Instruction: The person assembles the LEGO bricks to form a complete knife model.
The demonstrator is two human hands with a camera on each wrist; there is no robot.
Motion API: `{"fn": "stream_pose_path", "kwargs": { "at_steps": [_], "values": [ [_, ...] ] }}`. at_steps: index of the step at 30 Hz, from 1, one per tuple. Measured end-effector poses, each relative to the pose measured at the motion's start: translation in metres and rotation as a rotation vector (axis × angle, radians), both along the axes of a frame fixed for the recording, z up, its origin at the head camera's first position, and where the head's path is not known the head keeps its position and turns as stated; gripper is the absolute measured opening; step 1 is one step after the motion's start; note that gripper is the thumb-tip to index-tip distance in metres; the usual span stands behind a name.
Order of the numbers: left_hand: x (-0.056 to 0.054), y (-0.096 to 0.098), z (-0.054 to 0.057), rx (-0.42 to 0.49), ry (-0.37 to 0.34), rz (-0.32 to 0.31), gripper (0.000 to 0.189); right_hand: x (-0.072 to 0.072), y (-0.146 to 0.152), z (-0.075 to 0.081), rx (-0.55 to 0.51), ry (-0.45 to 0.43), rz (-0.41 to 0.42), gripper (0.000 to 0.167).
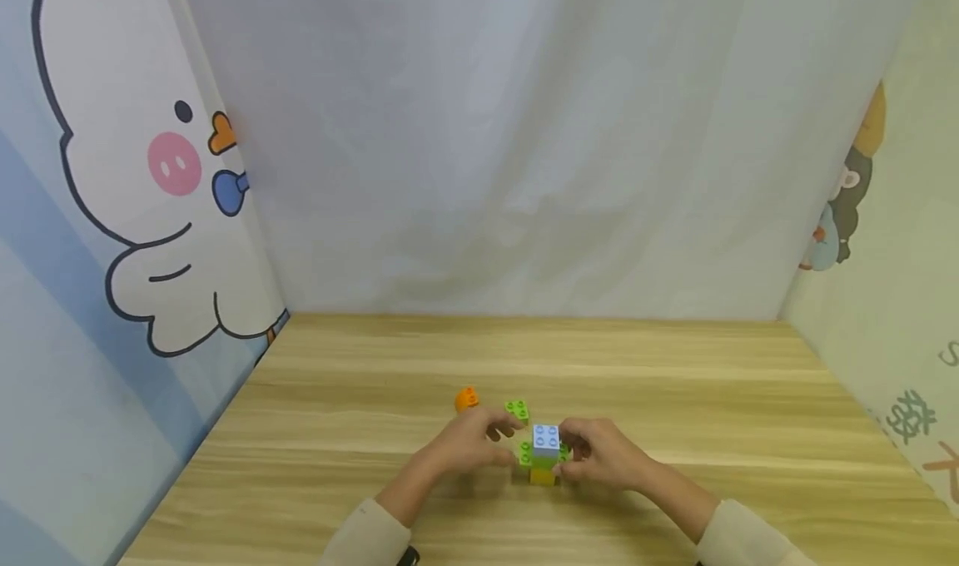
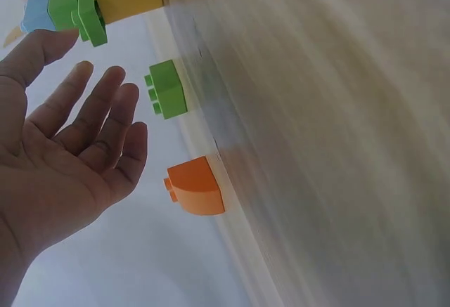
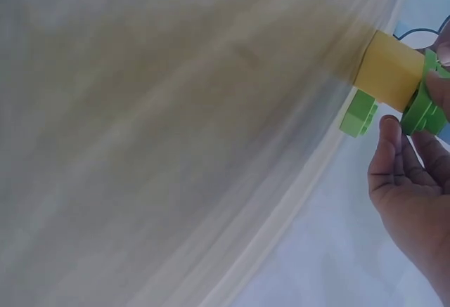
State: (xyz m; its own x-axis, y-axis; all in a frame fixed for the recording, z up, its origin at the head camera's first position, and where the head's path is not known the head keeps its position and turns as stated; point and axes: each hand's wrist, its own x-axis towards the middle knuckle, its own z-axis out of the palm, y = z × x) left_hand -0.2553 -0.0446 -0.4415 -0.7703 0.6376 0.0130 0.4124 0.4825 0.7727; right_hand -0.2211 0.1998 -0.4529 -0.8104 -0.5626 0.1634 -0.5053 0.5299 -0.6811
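Observation:
A small stack of toy building blocks stands on the table between both hands. At its base is a yellow block (image 1: 543, 476), with a wider green plate (image 1: 525, 453) above it, then a green brick (image 2: 62, 2) and a light blue brick (image 1: 546, 436) on top. My right hand (image 1: 605, 456) pinches the right end of the green plate between thumb and fingers. On the stack's left side, my left hand (image 1: 474, 443) has loosely bent fingers and holds nothing; its thumb tip is close by the plate in the left wrist view.
A loose green brick (image 1: 517, 409) lies just behind the stack. Farther left is an orange rounded brick (image 1: 466, 399), partly hidden by the left hand in the head view. The wooden table (image 1: 360, 366) meets a pale curtain (image 1: 479, 150) at the back.

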Motion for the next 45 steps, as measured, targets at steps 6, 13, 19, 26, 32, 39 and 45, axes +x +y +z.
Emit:
{"fn": "stream_pose_path", "kwargs": {
  "at_steps": [6, 13, 19, 26, 32, 39, 45],
  "values": [
    [-0.003, -0.005, 0.001, -0.004, 0.023, 0.037, 0.036, 0.002, -0.003, 0.004, 0.002, -0.03, -0.02, 0.027],
    [-0.005, -0.005, -0.004, 0.018, 0.001, 0.093, 0.031, 0.003, -0.001, 0.005, 0.02, 0.001, -0.011, 0.026],
    [-0.009, 0.0, -0.005, 0.045, -0.004, 0.118, 0.031, 0.001, 0.003, 0.006, 0.038, 0.013, -0.024, 0.028],
    [-0.014, 0.001, -0.008, 0.087, -0.026, 0.158, 0.039, 0.0, 0.003, 0.005, 0.031, 0.007, -0.027, 0.03],
    [-0.023, 0.0, -0.011, 0.104, -0.066, 0.17, 0.043, -0.001, 0.001, 0.003, 0.034, -0.001, -0.028, 0.03],
    [-0.028, 0.002, -0.01, 0.068, -0.039, 0.175, 0.05, 0.0, 0.0, 0.005, 0.033, -0.018, -0.029, 0.029],
    [-0.03, 0.004, -0.011, 0.029, -0.023, 0.174, 0.054, 0.003, 0.0, 0.007, 0.043, -0.028, -0.041, 0.03]
  ]
}}
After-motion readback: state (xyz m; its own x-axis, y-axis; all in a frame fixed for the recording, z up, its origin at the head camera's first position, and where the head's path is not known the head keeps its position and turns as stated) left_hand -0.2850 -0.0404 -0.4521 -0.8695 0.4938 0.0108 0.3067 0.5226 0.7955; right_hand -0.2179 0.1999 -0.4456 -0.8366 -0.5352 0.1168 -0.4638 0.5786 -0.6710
